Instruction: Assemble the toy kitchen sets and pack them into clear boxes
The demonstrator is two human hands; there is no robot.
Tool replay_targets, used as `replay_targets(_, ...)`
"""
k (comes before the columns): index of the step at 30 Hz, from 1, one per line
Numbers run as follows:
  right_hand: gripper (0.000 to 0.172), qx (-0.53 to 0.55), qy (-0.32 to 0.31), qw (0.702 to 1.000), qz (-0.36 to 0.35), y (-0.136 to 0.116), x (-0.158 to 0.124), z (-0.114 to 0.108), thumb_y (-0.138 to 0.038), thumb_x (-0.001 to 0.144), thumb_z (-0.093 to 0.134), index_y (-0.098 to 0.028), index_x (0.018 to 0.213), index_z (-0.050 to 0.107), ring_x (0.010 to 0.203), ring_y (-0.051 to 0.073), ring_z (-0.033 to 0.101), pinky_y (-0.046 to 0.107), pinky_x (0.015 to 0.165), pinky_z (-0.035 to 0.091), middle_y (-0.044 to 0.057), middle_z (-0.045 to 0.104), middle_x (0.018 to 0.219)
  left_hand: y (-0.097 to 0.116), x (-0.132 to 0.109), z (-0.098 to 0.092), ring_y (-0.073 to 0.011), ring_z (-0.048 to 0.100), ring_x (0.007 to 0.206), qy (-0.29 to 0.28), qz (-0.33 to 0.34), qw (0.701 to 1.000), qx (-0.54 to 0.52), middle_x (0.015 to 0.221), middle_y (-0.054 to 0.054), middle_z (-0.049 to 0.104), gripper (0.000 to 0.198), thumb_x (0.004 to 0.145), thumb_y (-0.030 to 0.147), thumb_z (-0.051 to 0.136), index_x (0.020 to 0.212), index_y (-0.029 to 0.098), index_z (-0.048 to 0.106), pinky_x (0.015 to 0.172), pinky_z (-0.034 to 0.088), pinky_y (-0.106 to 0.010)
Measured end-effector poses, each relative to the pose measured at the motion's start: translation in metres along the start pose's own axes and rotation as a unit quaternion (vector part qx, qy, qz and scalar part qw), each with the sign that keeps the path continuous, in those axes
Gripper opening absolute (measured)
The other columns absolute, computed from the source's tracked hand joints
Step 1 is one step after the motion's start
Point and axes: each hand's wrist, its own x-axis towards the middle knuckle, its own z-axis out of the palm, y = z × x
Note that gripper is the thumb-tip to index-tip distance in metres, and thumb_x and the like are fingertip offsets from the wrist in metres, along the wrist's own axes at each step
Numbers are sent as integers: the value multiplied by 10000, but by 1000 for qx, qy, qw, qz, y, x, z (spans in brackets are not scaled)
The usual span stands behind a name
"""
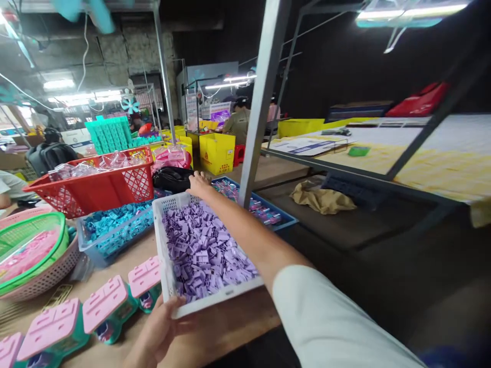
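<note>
A white plastic basket (226, 295) full of small lilac plastic pieces (203, 245) sits in front of me on the table. My left hand (163, 322) grips its near left corner, thumb over the rim. Stretched across to the far side, my right hand (200, 183) has its fingers curled at the basket's far rim, next to a black bag (172, 179); the forearm hides the right rim. Left of the basket stands a row of pink-lidded teal boxes (105, 304). Behind them is a blue bin (103, 253) of blue pieces.
A red crate (99, 189) of clear packaging and a green basket (63, 230) stand at left. A metal post (261, 102) rises beside a blue tray (286, 221) at the basket's far right. Another table (383, 158), yellow boxes (217, 153) and seated people (238, 122) are farther off.
</note>
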Motion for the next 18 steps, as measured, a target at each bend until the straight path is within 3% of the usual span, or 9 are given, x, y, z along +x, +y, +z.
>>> replay_targets(3, 625, 11, -44, 999, 15, -14, 45, 31, -378, 845, 738, -113, 1385, 567, 1399, 412, 402, 615, 1085, 384, 246, 467, 1502, -7, -1, 0, -273, 717, 858, 24, 11, 999, -34, 919, -72, 688, 377, 703, 273, 721, 1016, 183, 533, 778, 559, -401)
replay_targets(7, 404, 25, -58, 998, 5, -16, 74, 55, -228, 943, 598, -26, 1290, 640, 1288, 360, 541, 512, 1053, 407, 293, 594, 1356, -13, -2, 4, -273, 697, 964, 53, 20, 995, -88, 791, -22, 624, 338, 637, 238, 741, 911, 193, 549, 821, 553, -376)
replay_targets(14, 455, 28, 31, 999, 26, 11, 92, 38, -118, 1016, 293, -67, 1339, 610, 1217, 289, 599, 388, 979, 438, 253, 606, 1358, -18, -2, 6, -296, 678, 976, 70, 18, 986, -153, 732, -10, 584, 393, 562, 253, 806, 863, 200, 559, 836, 557, -416)
replay_targets(18, 473, 27, 78, 996, 37, 19, 92, 25, -109, 1016, 250, -81, 1326, 606, 1204, 280, 593, 368, 960, 442, 229, 602, 1357, -21, -2, -1, -254, 677, 885, 87, 23, 983, -158, 735, 2, 592, 404, 558, 178, 767, 927, 198, 604, 839, 550, -387)
